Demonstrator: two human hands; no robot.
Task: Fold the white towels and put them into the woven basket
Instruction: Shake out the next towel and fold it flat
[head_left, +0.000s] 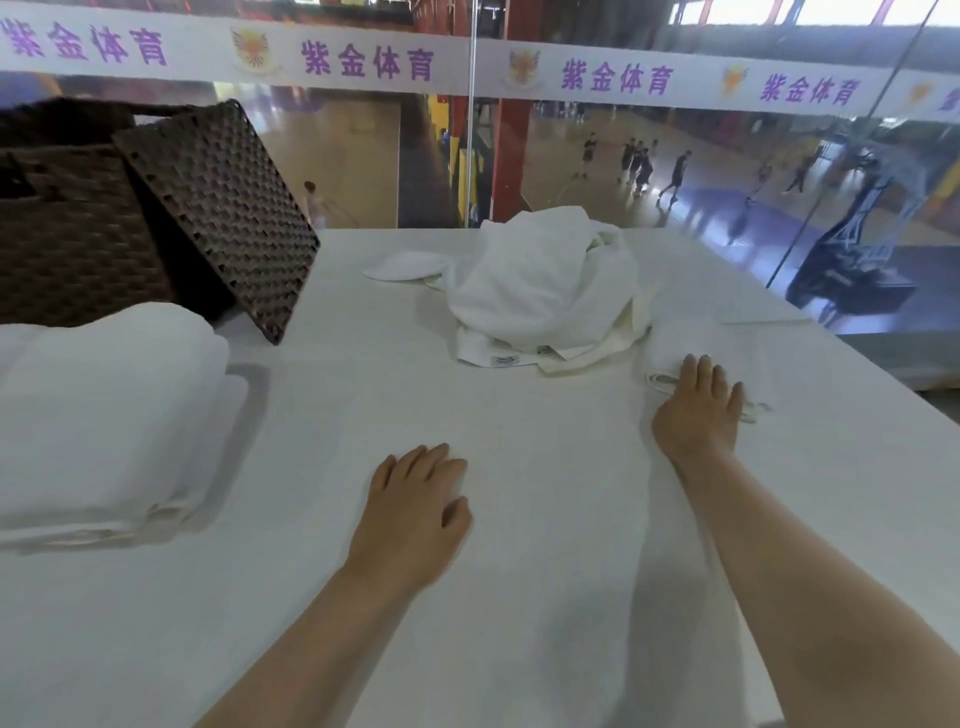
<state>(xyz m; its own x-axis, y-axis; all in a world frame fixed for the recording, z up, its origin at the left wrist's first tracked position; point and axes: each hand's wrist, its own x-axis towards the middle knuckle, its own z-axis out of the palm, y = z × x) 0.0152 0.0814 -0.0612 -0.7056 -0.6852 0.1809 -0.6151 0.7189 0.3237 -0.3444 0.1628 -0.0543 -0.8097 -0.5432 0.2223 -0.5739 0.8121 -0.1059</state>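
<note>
A white towel (519, 447) lies spread flat over the table in front of me. My left hand (415, 499) rests on its middle, with the thumb and fingertips curled round a small fold of cloth. My right hand (698, 410) lies flat with straight fingers on the towel's folded far right corner. A heap of unfolded white towels (545, 291) sits beyond the hands. A stack of folded white towels (104, 410) lies at the left. The dark brown woven basket (67, 234) stands at the far left, with its lid (218, 208) leaning against it.
The table (363, 291) has a white cover and ends at a glass wall (675, 156) behind the heap. Its right edge (883, 374) runs close beside my right hand. Far below, people move on a sports court.
</note>
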